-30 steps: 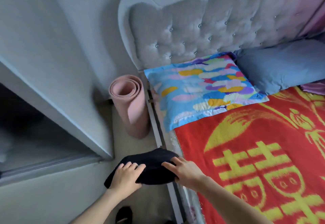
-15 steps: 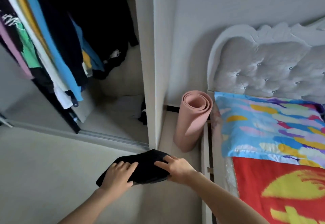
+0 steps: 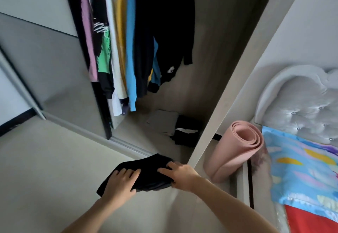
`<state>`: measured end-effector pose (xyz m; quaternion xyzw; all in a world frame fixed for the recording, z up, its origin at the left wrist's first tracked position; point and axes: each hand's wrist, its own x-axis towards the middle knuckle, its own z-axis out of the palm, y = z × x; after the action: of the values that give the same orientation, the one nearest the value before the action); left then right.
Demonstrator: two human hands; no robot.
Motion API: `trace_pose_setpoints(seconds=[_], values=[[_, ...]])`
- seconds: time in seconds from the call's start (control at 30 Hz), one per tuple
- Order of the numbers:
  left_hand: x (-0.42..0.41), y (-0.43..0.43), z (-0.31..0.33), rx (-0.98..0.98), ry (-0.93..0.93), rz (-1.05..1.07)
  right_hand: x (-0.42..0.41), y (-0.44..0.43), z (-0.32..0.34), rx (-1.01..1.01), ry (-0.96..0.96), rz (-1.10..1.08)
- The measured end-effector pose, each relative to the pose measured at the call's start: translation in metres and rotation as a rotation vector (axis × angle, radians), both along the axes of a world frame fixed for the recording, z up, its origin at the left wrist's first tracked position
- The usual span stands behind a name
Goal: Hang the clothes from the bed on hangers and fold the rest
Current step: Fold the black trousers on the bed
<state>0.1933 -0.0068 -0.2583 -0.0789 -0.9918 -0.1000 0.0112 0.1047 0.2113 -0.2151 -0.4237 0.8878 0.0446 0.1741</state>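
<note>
folded black garment [image 3: 146, 170] off bed, carried before open wardrobe; gripped at either end by left hand [image 3: 120, 183] and right hand [image 3: 180, 175]. hung clothes [image 3: 128, 41] on rail, folded pile [image 3: 175, 126] on wardrobe floor. probably late on: stowing left.

A rolled pink mat [image 3: 236, 152] stands upright on the floor [image 3: 45, 178] beside the wardrobe's side panel [image 3: 228, 94], near a colourful patterned pillow [image 3: 301, 168].

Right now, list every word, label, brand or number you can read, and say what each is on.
No text can be read.
White scribbled print on the black hanging top: blurred, unreadable.
Small white emblem on the long black hanging garment: too small to read.
The folded black cloth: no print shows.
</note>
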Motion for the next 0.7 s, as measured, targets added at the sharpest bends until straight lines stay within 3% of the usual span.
trace_pose_setpoints(seconds=[0.4, 0.6, 0.7], values=[[-0.096, -0.045, -0.041, -0.121, -0.115, -0.024, -0.089, -0.047, -0.057, 0.002, -0.128, -0.086], [-0.211, -0.056, -0.093, -0.146, -0.205, -0.082, -0.191, -0.057, -0.112, 0.047, -0.235, -0.186], [-0.268, -0.056, -0.125, -0.201, -0.139, -0.154, -0.235, -0.055, -0.146, -0.012, -0.158, -0.174]])
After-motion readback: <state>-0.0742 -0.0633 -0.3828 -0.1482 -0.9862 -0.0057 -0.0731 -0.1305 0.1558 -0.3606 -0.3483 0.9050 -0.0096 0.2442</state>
